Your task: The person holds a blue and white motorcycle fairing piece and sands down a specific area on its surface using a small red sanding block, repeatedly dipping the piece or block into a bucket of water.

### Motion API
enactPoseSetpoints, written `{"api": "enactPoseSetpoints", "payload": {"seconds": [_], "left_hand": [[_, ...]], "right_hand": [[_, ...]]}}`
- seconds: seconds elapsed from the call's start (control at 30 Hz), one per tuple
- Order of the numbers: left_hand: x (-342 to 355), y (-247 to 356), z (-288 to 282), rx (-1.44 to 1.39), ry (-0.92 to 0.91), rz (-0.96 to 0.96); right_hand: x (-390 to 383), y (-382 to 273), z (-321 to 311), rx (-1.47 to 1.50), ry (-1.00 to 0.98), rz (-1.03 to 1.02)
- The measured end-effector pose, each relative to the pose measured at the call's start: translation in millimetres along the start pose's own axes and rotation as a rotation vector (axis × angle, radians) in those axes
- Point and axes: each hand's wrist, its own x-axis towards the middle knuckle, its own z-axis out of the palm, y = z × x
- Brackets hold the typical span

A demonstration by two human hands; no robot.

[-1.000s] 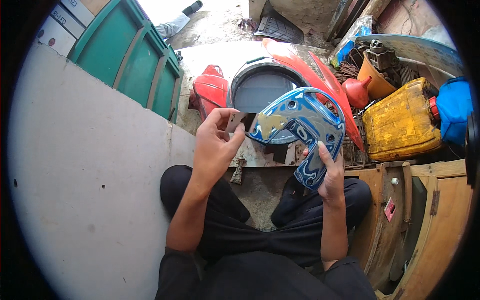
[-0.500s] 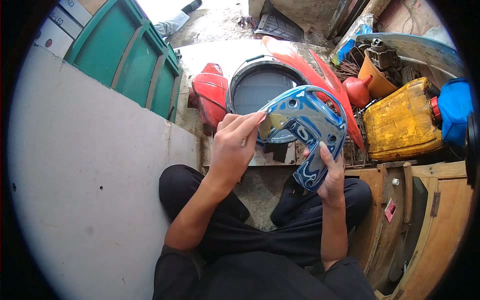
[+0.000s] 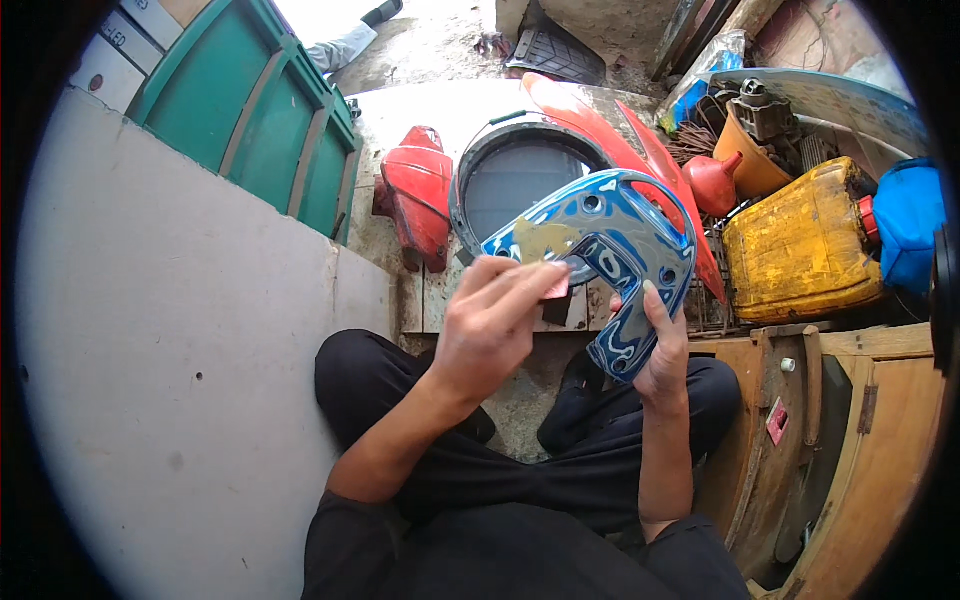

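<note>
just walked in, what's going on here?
A person's right hand grips a glossy blue-and-grey curved panel near its lower end. The left hand pinches a small, flat pinkish piece just below the panel's dull tan patch; contact is unclear. Beyond stands a round black bucket of liquid, beside a red moulded part.

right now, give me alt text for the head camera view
The wearer's right hand holds a glossy blue-and-silver curved panel while the left hand pinches a small flat piece close to its inner edge. Beyond the panel are a dark-rimmed bucket and red molded parts, with a grimy yellow jerrycan to the right.
</note>
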Motion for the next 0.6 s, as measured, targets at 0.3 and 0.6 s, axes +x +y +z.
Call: {"api": "enactPoseSetpoints", "payload": {"seconds": [0.3, 0.6], "left_hand": [[11, -6, 9, 0.125, 0.051, 0.01], [13, -2, -5, 0.076, 0.156, -0.037]], "right_hand": [[-1, 3, 0, -0.028, -0.017, -0.008], [0, 0, 3, -0.014, 0.009, 0.005]]}}
